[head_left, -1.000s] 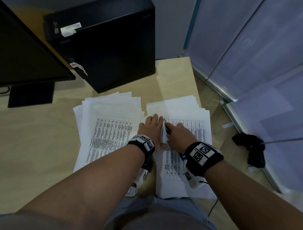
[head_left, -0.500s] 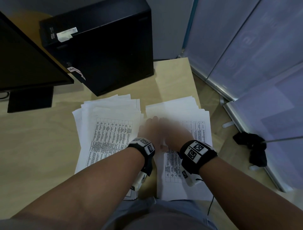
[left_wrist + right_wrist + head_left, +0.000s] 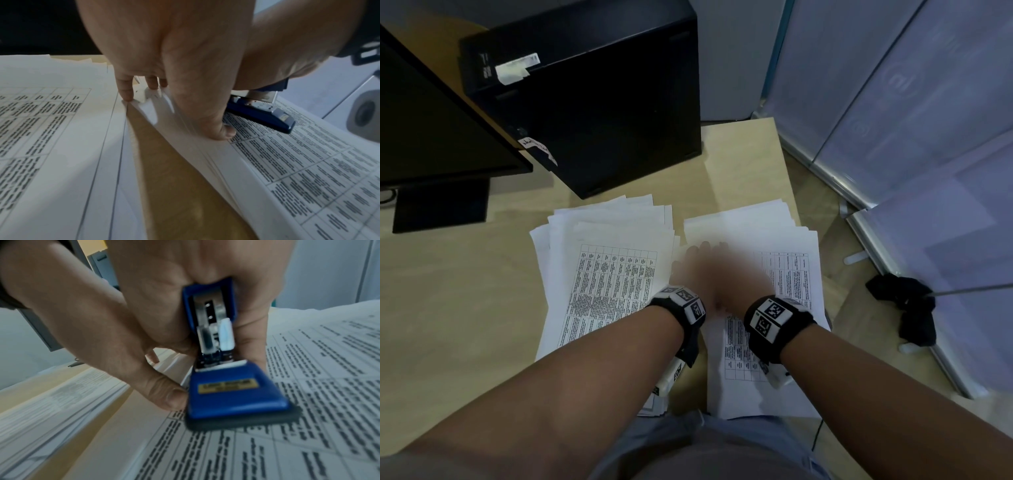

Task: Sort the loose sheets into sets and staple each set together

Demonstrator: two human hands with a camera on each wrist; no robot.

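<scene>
Two piles of printed table sheets lie on the wooden desk, a left pile and a right pile. My left hand is at the right pile's left edge. Its thumb presses on top and its fingers are at the far corner, so the top sheets curve up off the desk. My right hand grips a blue stapler, whose rear end rests on the top sheet. The stapler points to the sheets' far left corner. Its mouth is hidden behind the hands.
A black computer tower stands behind the piles and a monitor at the back left. The desk's right edge runs close beside the right pile. A black cloth lies on the floor by glass panels.
Both hands were sharp and still a second ago and are now blurred in motion over the same corner. My right wrist has shifted a little to the left.
</scene>
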